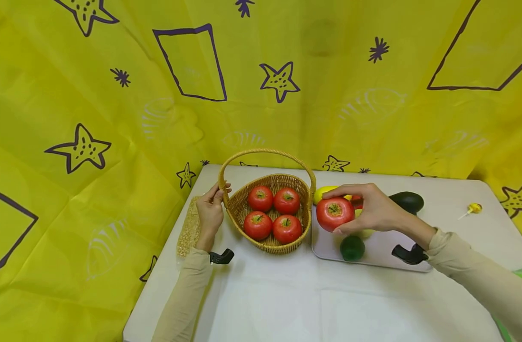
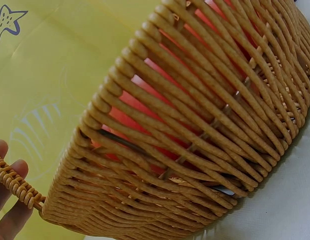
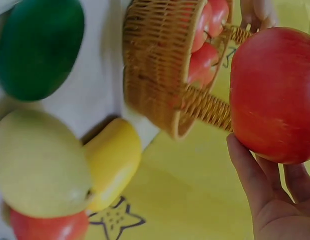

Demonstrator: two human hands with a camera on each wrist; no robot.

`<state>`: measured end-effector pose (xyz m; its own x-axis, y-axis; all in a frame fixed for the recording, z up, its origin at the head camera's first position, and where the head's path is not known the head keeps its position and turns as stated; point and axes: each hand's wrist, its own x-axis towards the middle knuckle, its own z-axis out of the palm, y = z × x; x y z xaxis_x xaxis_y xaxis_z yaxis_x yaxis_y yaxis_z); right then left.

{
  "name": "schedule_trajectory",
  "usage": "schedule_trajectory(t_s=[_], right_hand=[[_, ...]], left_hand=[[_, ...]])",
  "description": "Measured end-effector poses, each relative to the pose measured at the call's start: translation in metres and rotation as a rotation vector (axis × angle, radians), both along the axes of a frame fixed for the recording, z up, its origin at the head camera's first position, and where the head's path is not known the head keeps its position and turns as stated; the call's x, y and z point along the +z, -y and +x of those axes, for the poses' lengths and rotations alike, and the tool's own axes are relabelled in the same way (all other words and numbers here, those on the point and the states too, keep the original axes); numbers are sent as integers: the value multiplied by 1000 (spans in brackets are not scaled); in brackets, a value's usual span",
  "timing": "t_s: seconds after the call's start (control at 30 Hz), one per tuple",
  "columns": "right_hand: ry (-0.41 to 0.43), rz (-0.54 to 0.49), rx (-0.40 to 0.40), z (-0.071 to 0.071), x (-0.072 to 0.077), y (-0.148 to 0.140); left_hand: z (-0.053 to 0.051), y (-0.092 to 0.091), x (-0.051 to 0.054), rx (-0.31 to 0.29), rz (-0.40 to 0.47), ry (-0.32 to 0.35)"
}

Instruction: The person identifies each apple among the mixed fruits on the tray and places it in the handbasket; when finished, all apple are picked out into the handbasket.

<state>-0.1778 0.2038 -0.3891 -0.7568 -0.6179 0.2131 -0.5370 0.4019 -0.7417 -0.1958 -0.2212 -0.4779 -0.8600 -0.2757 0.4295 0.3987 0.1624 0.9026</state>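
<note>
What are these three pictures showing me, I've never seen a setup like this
These are a person's bare hands, not a machine. The wide picture comes from a camera on the head; the basket close-up is from the left wrist, the last from the right. The left hand grips the handle of a basket holding four apples. The right hand holds another apple. On the table: a tray with a green fruit, a yellow fruit behind that, a packet at left, a lollipop at right.

My apple point(image 1: 334, 213) and right hand point(image 1: 372, 209) partly hide the yellow fruit point(image 1: 323, 195) near the tray's point(image 1: 382, 249) left edge; the left wrist view cuts off the basket point(image 2: 200, 165).
</note>
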Motion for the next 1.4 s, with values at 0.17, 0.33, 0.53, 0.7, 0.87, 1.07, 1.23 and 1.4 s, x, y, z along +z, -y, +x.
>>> schedule_trajectory(t_s=[0.17, 0.33, 0.53, 0.7, 0.87, 1.07, 1.23, 1.4], right_hand=[[-34, -13, 37, -1, 1, 16], [-11, -62, 87, -1, 1, 31], [50, -118, 89, 0, -5, 47], [113, -136, 64, 3, -11, 59], [132, -158, 63, 3, -19, 71], [160, -186, 64, 2, -26, 83], [201, -202, 33, 0, -31, 93], [248, -219, 36, -8, -34, 104]], left_hand=[[-1, -1, 1, -4, -1, -2], [-1, -1, 1, 4, -7, -4], [-1, -1, 1, -3, -1, -8], [0, -1, 2, -10, -10, -9], [2, -1, 2, -2, -14, 3], [2, -1, 1, -4, -11, 3], [0, 0, -1, -1, -5, 1], [0, 1, -2, 9, -17, -2]])
